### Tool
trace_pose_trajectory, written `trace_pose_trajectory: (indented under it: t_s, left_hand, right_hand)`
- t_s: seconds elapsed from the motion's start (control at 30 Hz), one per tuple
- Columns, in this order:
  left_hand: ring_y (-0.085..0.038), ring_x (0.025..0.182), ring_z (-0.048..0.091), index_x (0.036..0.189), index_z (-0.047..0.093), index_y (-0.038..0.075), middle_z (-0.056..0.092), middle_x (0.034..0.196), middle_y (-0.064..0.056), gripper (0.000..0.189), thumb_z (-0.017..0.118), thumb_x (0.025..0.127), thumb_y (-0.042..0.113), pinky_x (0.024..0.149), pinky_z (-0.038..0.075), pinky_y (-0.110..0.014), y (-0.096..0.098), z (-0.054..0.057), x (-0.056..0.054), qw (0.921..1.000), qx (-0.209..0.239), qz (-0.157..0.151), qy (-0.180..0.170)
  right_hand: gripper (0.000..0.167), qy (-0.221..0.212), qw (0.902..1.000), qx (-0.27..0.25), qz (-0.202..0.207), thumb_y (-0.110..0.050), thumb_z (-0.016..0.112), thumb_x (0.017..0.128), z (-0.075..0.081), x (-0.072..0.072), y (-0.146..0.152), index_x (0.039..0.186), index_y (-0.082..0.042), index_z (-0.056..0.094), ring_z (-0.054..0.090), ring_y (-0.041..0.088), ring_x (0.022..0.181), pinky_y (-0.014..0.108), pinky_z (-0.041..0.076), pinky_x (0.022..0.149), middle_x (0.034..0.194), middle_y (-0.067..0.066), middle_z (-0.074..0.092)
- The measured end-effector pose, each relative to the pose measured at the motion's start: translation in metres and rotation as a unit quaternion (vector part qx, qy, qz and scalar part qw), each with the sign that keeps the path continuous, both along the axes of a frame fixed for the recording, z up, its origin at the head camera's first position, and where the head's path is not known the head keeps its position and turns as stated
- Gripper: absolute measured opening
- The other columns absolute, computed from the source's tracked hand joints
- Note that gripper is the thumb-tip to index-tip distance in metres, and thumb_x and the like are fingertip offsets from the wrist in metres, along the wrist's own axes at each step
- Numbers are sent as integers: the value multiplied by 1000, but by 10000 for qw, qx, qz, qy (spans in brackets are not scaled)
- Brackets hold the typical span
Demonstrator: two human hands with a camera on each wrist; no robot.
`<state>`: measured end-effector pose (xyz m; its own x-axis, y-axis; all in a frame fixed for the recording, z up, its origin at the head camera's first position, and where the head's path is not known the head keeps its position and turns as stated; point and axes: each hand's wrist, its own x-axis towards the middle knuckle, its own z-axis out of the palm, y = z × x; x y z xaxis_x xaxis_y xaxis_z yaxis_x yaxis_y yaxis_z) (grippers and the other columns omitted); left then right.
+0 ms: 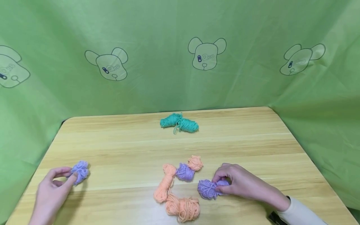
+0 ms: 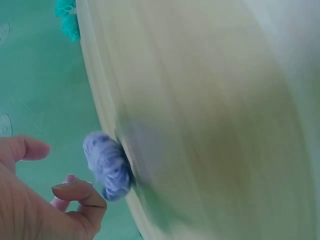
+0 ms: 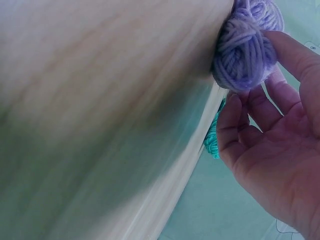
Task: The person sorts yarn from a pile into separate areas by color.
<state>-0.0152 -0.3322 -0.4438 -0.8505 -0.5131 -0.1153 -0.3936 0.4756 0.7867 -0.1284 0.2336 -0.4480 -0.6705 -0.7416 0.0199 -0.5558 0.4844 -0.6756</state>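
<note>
At the table's left, a small purple yarn bundle [image 1: 80,172] lies right by the fingertips of my left hand [image 1: 53,190]. The left wrist view shows that hand's thumb and fingers spread apart, with the purple bundle [image 2: 107,167] just beyond them. My right hand [image 1: 243,182] pinches the right end of another purple yarn skein [image 1: 207,189] between thumb and fingers. In the right wrist view, the thumb presses on this purple skein [image 3: 242,55] with fingers curled at its other side.
Left of the right hand lie a peach skein [image 1: 164,184], a thick peach bundle [image 1: 184,208], a purple ball [image 1: 185,172] and a small peach ball [image 1: 195,163]. Two teal skeins [image 1: 187,125] lie near the back edge. Green cloth [image 1: 157,90] hangs behind the wooden table [image 1: 118,140].
</note>
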Motion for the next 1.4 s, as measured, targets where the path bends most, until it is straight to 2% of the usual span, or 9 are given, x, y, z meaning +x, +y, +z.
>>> trace_pose_trajectory:
  t_s: [0.07,0.27,0.43,0.5,0.67,0.8,1.07,1.27,1.4]
  left_hand:
    - [-4,81,56,140,57,1,58,99,27,47,77,104,25,61,49,-27,5,1,1,10000,31,-41,61]
    - [-6,79,57,133,60,3,66,99,17,40,78,104,23,55,47,-28,21,0,0,9979,343,-385,392]
    - [-6,83,62,133,63,2,69,109,20,35,77,104,15,61,49,-27,33,-2,-1,9932,597,-705,714]
    - [-6,87,65,135,63,2,68,116,20,37,77,104,16,66,50,-26,39,-2,-2,9919,676,-824,687]
    - [-12,91,66,142,60,3,66,126,2,44,76,106,23,68,50,-29,53,0,-6,9896,758,-1153,414]
    - [-16,88,65,141,60,3,66,125,-8,43,76,104,18,68,51,-30,66,-1,-10,9861,868,-1364,373]
    - [-16,75,57,134,66,4,62,90,-8,42,83,96,13,56,48,-27,92,-10,-15,9792,1107,-1683,235]
    - [-16,70,57,132,67,3,62,84,-6,41,84,95,12,57,48,-27,106,-10,-16,9721,1318,-1918,292]
    - [-16,71,58,128,68,2,66,96,-7,38,84,95,11,60,50,-27,116,-10,-15,9647,1543,-2109,321]
  right_hand:
    - [20,-9,10000,-6,5,-17,90,90,0,0,0,100,-31,80,62,3,89,28,56,75,100,-21,71]
    - [21,-28,10000,9,-2,-16,90,89,0,0,0,99,-31,79,61,3,87,28,55,73,99,-21,71]
    - [21,-62,10000,14,-39,-16,91,89,-1,-1,-1,99,-30,79,61,4,88,28,56,74,100,-21,71]
    - [21,-73,10000,6,-36,-17,91,89,-1,-1,-1,100,-30,79,62,4,88,28,56,74,100,-21,71]
    - [19,-33,10000,-26,-12,-18,91,89,-1,0,-1,100,-29,80,62,3,89,29,56,74,101,-20,71]
    - [19,2,10000,-11,-28,-20,91,89,0,-1,-2,100,-28,80,61,3,89,29,55,75,101,-20,71]
    - [19,-14,10000,10,-11,-20,92,89,0,0,-3,100,-29,79,60,4,87,29,55,74,99,-20,71]
    - [19,-101,9999,54,-57,-20,91,89,2,0,-3,100,-29,79,60,4,86,29,54,73,99,-20,69]
    - [20,-118,9998,103,-89,-20,91,89,3,0,-3,99,-31,79,60,3,84,28,54,72,97,-21,68]
